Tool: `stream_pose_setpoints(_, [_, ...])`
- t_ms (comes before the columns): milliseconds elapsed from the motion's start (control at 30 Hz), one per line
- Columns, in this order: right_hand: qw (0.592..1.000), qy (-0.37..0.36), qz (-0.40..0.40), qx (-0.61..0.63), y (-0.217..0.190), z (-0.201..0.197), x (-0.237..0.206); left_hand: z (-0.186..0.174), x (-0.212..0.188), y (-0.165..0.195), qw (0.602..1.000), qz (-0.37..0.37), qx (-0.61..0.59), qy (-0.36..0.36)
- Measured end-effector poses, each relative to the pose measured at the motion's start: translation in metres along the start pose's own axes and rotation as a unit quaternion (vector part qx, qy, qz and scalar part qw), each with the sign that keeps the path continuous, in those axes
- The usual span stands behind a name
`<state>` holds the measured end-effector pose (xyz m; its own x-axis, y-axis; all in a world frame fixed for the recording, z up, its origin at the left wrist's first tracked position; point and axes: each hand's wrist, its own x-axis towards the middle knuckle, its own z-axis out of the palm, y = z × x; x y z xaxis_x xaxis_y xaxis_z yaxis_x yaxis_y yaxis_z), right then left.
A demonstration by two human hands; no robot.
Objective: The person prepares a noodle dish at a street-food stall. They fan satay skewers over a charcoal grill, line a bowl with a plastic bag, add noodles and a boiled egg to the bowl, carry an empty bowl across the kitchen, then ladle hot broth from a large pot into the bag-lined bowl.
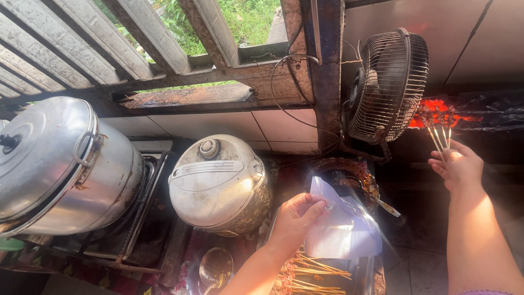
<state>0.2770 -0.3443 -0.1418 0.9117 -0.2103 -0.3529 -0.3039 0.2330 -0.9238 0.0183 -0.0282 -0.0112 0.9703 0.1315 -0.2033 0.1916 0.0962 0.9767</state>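
Nearest, raw skewers (316, 273) lie in a tray (364, 273). Left hand (297, 218) pinches a clear plastic bag (341, 226) above them. Right hand (457, 166) is closed on skewer sticks (441, 136), meat over glowing coals (436, 112). Beside: rice cooker (218, 183), steel pot (60, 164), fan (387, 84).

From my remote feed I see two bare forearms, my left hand (295, 218) and right hand (458, 164) ungloved and ringless, a lilac sleeve edge (483, 292) at the right elbow.

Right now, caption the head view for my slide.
Left hand holds a clear plastic bag; right hand holds skewers over glowing coals.
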Motion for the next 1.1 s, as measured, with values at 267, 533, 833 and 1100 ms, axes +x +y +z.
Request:
stream_pose_setpoints(267, [0.990, 0.003, -0.026, -0.141, -0.006, -0.006, 0.006, 0.010, 0.010, -0.009, 0.997, 0.014, -0.067, -0.023])
stream_pose_setpoints(533, [0.904, 0.141, -0.065, -0.399, -0.043, -0.026, -0.022, 0.000, 0.006, -0.008, 0.998, 0.050, -0.018, -0.022])
stream_pose_setpoints(833, [0.836, 0.081, -0.414, -0.351, -0.236, 0.070, -0.086, -0.029, -0.004, 0.050, 0.988, 0.111, -0.094, -0.058])
stream_pose_setpoints(1100, [0.588, 0.088, -0.700, -0.395, -0.355, 0.212, -0.158, -0.061, -0.002, 0.128, 0.976, 0.191, -0.082, -0.058])
